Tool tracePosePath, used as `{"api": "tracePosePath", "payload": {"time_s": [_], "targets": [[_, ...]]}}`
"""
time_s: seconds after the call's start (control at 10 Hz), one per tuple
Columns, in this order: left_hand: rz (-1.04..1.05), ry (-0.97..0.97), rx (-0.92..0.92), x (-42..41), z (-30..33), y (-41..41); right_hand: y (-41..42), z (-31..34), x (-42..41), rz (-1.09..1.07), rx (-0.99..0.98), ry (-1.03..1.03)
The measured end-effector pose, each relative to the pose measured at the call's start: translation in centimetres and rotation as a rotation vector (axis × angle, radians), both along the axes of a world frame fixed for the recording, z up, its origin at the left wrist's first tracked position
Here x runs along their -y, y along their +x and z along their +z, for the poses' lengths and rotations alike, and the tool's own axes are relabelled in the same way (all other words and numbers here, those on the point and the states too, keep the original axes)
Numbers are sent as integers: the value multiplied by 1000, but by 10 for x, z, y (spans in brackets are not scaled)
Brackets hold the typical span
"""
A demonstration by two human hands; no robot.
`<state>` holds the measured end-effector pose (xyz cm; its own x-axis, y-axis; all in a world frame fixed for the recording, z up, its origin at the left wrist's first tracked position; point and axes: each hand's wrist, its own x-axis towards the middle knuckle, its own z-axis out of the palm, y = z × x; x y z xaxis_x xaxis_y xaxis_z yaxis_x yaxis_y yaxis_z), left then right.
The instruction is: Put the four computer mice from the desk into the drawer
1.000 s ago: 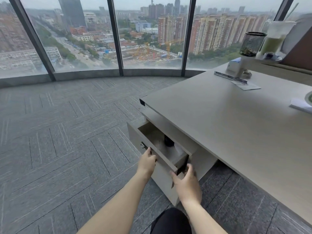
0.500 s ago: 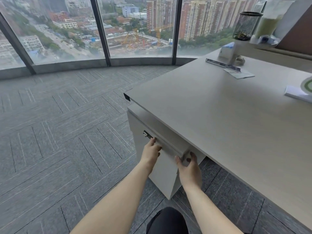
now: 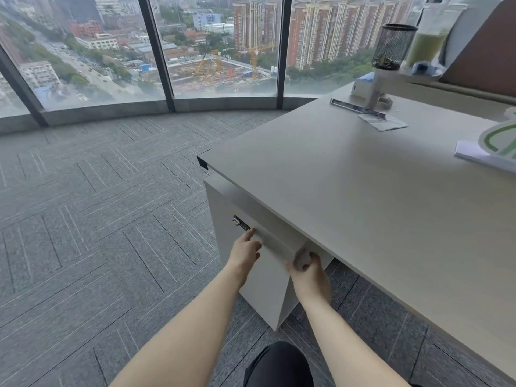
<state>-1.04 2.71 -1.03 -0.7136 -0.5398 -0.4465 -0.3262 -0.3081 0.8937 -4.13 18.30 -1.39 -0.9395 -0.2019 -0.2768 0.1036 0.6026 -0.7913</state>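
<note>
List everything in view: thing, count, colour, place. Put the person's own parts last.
desk: one, beige, right half
drawer: one, pale grey, shut, under the desk's near corner
lock: one, dark, on the drawer cabinet's front, upper left
mesh cup: one, black, raised shelf at the desk's far end
ruler: one, silvery, far desk edge
green-and-white item: one, desk's right edge, partly cut off
computer mice: none visible
left hand: one, on the drawer front
right hand: one, at the drawer's right end
</note>
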Motion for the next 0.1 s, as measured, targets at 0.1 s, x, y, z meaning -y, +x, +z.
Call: {"api": "tracePosePath", "payload": {"time_s": [0.1], "targets": [[-3,-79,31,-3,-2,17,11,0,-6,51,28,82]]}}
